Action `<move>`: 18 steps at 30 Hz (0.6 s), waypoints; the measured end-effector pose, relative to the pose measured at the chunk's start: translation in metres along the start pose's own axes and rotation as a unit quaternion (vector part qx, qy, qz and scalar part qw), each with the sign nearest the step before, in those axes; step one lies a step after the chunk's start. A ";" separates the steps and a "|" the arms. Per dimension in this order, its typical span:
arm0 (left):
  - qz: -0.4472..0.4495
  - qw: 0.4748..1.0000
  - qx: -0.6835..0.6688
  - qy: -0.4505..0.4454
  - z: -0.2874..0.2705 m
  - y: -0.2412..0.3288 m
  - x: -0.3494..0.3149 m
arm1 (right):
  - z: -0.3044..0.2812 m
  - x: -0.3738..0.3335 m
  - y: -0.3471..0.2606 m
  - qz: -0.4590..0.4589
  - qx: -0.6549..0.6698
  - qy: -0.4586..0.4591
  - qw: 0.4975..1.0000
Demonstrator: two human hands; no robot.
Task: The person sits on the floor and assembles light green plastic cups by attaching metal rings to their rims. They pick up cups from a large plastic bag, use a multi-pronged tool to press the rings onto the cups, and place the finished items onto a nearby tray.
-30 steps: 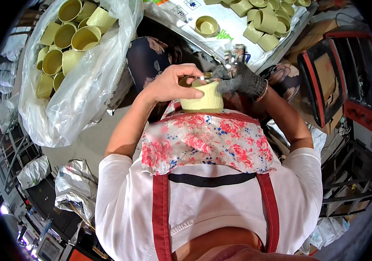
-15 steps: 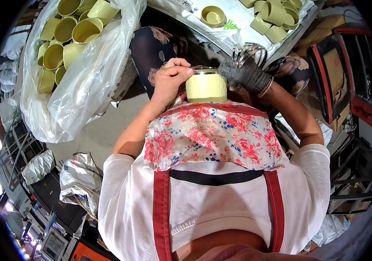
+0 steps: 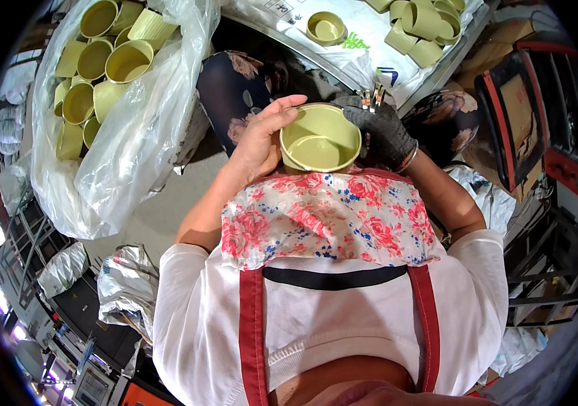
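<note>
A pale yellow-green round cup (image 3: 320, 150) rests against my floral apron, tipped so that its open mouth faces me. My bare left hand (image 3: 262, 141) is closed around its left side, the thumb near the rim. A thin silvery edge runs along part of that rim. At the cup's right side is my right hand (image 3: 385, 134), in a dark grey glove, its fingers partly hidden. Several shiny metal rings (image 3: 374, 99), seen edge-on, stick up from the gloved hand.
To the left, a clear plastic bag (image 3: 143, 128) holds several similar cups (image 3: 130, 62). Ahead, a white-covered table (image 3: 363, 64) bears a single cup (image 3: 326, 28) and a pile of cups (image 3: 421, 27). A black and red frame (image 3: 515, 122) stands at the right.
The cup has tipped from upright, its mouth now facing me. My left hand has moved from the rim to the cup's side. The rings in my right hand have turned edge-on.
</note>
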State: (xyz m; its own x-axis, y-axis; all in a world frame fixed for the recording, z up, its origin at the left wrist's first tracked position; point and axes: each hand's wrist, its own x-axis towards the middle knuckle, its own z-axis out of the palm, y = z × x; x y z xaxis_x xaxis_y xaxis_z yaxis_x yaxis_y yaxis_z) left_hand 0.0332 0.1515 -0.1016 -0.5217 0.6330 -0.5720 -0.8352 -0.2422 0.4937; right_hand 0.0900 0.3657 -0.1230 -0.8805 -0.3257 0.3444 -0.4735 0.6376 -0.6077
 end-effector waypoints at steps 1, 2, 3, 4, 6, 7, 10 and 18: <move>-0.003 1.000 -0.005 0.003 0.000 -0.001 0.002 | 0.003 -0.002 0.004 0.016 -0.001 -0.037 0.999; -0.005 1.000 -0.008 0.004 0.002 -0.001 0.004 | 0.001 0.000 0.005 0.031 -0.004 -0.072 0.997; 0.001 1.000 -0.006 0.005 0.008 0.001 0.003 | -0.002 0.004 0.007 0.003 0.040 -0.074 0.996; -0.007 1.000 0.002 0.013 0.008 0.002 -0.001 | -0.003 0.007 0.004 -0.007 -0.015 -0.103 0.995; -0.019 1.000 0.015 0.013 0.011 0.005 -0.002 | -0.011 0.017 -0.006 -0.024 -0.139 -0.164 0.976; -0.020 0.999 0.021 0.027 0.017 0.008 -0.004 | 0.001 0.012 0.002 -0.048 -0.162 -0.104 0.980; -0.012 1.000 0.015 -0.012 0.012 0.013 -0.001 | -0.007 0.026 0.007 -0.090 -0.128 -0.167 0.973; 0.538 0.749 0.227 0.313 -0.021 0.119 -0.067 | -0.044 0.062 0.168 0.118 -0.292 -0.090 0.945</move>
State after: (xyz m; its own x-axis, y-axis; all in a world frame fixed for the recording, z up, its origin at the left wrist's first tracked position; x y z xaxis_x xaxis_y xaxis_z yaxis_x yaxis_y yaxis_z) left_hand -0.0351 0.0647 -0.0183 -0.9482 -0.2524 0.1928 0.1993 -0.0003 0.9799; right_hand -0.0432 0.4834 -0.1725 -0.9744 -0.2066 0.0890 -0.2174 0.9667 -0.1350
